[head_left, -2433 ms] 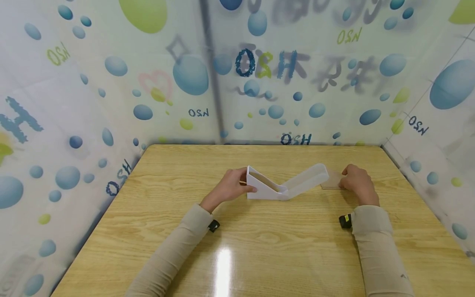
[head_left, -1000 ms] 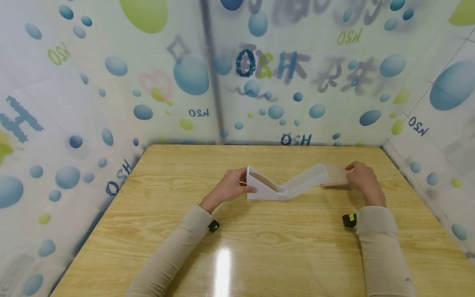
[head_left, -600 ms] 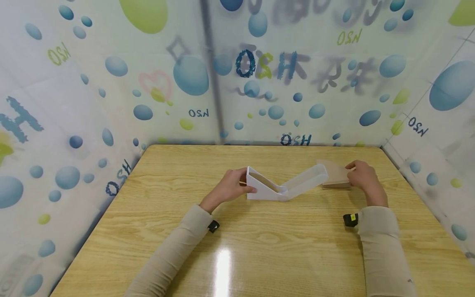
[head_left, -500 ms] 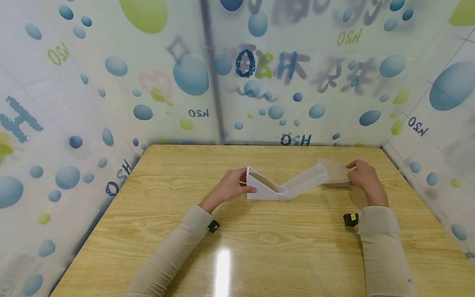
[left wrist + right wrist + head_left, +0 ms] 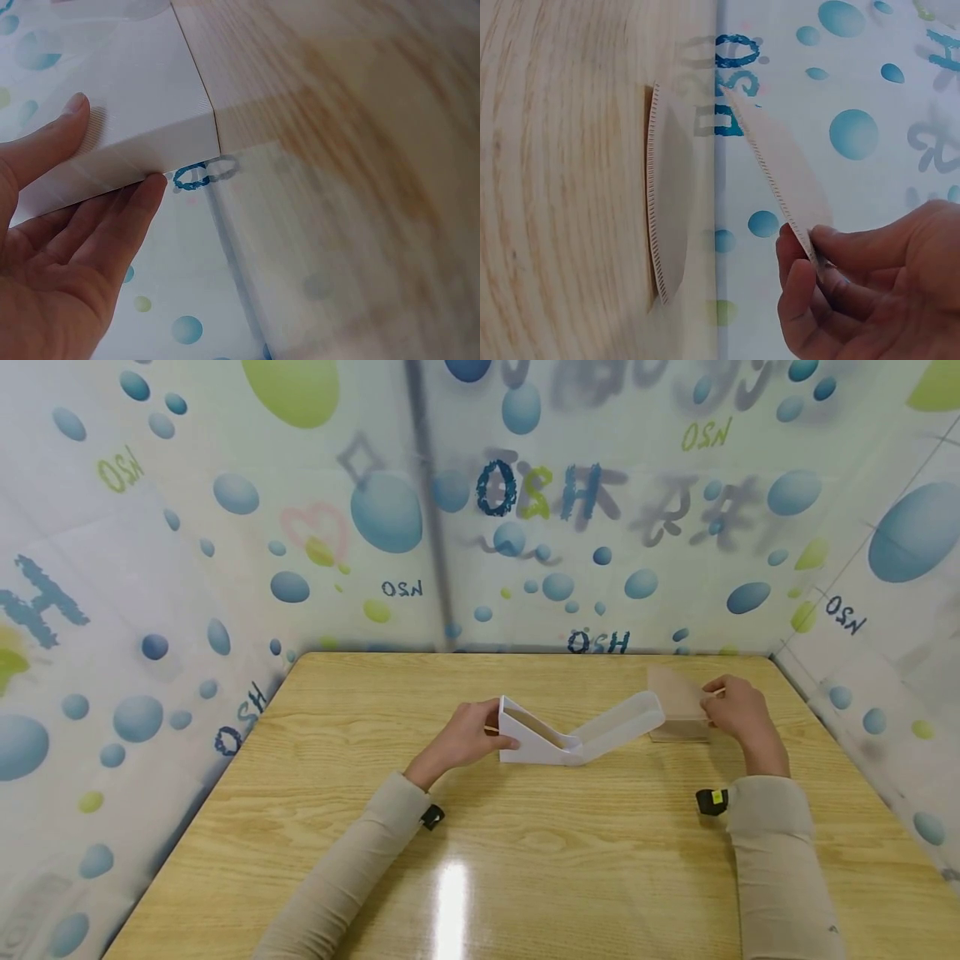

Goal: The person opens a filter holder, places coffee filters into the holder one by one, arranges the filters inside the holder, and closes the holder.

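My left hand point(image 5: 468, 732) grips the end of a white wedge-shaped box point(image 5: 528, 743) on the table, thumb on the near side and fingers behind. The box's translucent lid point(image 5: 621, 724) is swung back to the right, and tan colour shows inside the box. In the left wrist view, the thumb presses one face of the box point(image 5: 135, 90). At the right, my right hand point(image 5: 741, 714) pinches a tan paper coffee filter point(image 5: 677, 693) by its edge, tilted up. Its crimped seam shows in the right wrist view, where another coffee filter point(image 5: 671, 202) lies on the table.
The wooden table point(image 5: 570, 860) ends at a patterned curtain point(image 5: 555, 527) behind, with more of it along both sides. A black wrist camera point(image 5: 711, 802) sits at the right cuff. The raised lid overlaps the filters' left edge in the head view.
My right hand has moved slightly right and up, raising the pinched coffee filter so it tilts away from the one below. My left hand and the box have stayed still.
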Motion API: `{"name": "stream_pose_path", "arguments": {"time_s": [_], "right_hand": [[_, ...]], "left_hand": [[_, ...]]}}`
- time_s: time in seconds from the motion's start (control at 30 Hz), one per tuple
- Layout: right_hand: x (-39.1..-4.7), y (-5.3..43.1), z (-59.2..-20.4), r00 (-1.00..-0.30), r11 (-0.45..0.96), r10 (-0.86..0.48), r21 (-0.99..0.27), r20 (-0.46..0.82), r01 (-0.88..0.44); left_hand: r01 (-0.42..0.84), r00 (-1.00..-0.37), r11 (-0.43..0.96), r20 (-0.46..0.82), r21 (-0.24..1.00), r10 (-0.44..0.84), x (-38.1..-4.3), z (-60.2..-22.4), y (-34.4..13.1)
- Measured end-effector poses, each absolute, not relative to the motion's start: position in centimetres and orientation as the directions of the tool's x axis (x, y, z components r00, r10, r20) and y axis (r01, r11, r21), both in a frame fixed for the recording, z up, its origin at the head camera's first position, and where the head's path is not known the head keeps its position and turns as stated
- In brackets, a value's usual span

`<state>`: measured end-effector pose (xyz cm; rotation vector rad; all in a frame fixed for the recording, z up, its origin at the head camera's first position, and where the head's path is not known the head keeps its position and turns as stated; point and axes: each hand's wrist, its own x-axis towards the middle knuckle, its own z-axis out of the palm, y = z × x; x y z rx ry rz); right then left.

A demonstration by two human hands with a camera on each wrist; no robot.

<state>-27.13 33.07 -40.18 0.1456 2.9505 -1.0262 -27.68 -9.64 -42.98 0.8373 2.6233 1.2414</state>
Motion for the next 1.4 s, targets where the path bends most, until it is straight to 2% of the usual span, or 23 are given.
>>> {"name": "stream_pose_path", "arguments": {"time_s": [0.3,1.03,1.4], "right_hand": [[-27.1,32.8,-39.5,-0.997,0.780,0.081,-0.622,0.001,0.063],[-26.5,32.1,-37.9,-0.997,0.723,0.079,-0.688,-0.002,0.058],[-26.5,32.0,-37.4,-0.997,0.712,0.059,-0.702,0.043,0.012]], "left_hand": [[0.442,-0.839,0.520,0.131,0.731,0.529,-27.7,-43.0,-9.6],[0.443,-0.837,0.515,0.132,0.734,0.532,-27.8,-43.2,-9.6],[0.431,-0.842,0.512,0.127,0.743,0.525,-27.8,-43.3,-9.6]]}}
